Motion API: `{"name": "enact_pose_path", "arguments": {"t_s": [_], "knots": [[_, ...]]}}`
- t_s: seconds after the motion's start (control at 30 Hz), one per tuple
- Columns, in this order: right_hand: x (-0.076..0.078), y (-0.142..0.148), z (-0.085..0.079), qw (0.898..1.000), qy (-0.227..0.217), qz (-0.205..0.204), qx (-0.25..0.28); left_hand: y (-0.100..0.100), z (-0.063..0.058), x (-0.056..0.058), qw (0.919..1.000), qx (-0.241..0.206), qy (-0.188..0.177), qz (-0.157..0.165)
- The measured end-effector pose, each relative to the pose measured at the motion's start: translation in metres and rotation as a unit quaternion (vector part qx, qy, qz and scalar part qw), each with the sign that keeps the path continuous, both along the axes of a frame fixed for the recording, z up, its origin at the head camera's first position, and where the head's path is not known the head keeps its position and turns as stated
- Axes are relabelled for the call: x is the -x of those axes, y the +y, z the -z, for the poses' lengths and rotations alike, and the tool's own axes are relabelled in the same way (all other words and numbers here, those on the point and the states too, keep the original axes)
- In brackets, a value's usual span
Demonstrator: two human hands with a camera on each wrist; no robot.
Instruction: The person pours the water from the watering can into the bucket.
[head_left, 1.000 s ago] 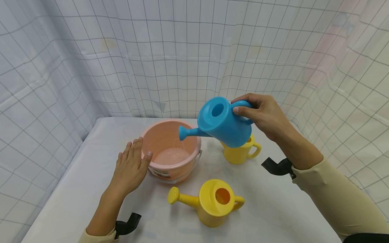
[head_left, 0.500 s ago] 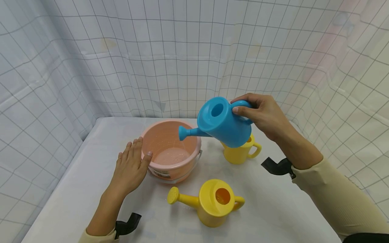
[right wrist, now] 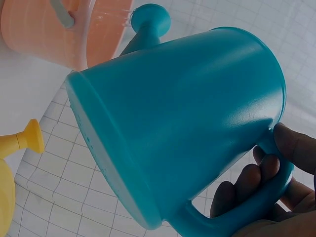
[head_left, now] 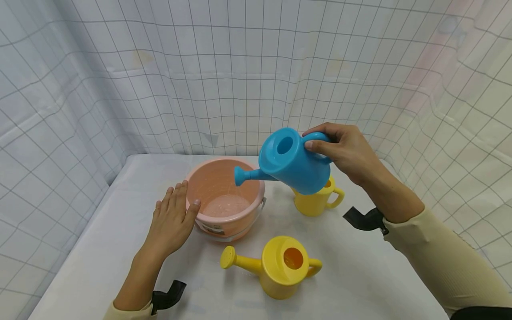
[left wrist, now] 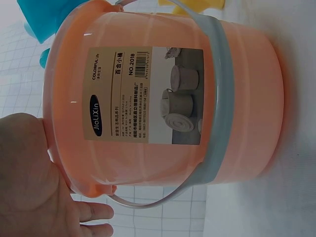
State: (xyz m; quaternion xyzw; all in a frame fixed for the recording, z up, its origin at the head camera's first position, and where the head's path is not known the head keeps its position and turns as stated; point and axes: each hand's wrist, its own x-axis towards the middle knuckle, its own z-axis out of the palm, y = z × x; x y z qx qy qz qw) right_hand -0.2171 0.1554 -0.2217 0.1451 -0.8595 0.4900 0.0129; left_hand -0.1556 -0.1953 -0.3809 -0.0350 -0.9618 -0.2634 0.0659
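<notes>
- White cloth printed with a dark grid (head_left: 240, 80) surrounds our white-covered desk (head_left: 352, 275) on the sides we see.
- Our right hand (head_left: 342, 149) is raised to the desk's right side, its forearm slanting in from the lower right; the fingers are curled round the handle of the blue watering can (head_left: 296, 162), grasping it.
- We hold that can in the air, tilted, with its spout (head_left: 241, 176) over the mouth of the pink bucket (head_left: 236, 227); thin streaks of water show at the spout's tip.
- Our left hand (head_left: 170, 222) reaches up from the lower left, fingers released and straight, with the palm side touching the bucket's rim and the thumb slightly spread.
- Near us stands a yellow watering can (head_left: 280, 273), upright, spout to the left.
- Behind the blue can, a second yellow can (head_left: 313, 204) is partly hidden, its spout mostly covered.
- We cannot make out how much water the bucket holds.
- In the right wrist view, our fingers are dark and cut off by the edge; in the left wrist view, only part of our hand shows beside the bucket's label (left wrist: 143, 96).
</notes>
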Motion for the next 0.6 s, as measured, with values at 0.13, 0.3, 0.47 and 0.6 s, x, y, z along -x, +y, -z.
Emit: {"name": "enact_pose_path", "arguments": {"t_s": [0.13, 0.3, 0.47, 0.6], "knots": [[0.0002, -0.0003, 0.0002, 1.0, -0.003, 0.0, 0.001, 0.0, 0.0003, 0.0001, 1.0, 0.0, 0.001, 0.0], [0.0006, -0.0004, 0.0003, 1.0, -0.003, 0.0, -0.004, -0.0001, 0.0001, 0.0, 1.0, 0.0, 0.0, 0.0], [0.0007, -0.0004, -0.0002, 1.0, -0.003, 0.001, -0.01, -0.0003, -0.0002, 0.0002, 1.0, 0.0, 0.0, 0.001], [0.0008, -0.0005, -0.0004, 1.0, -0.005, 0.001, -0.011, -0.0005, -0.0004, 0.0004, 1.0, 0.002, -0.001, 0.002]]}}
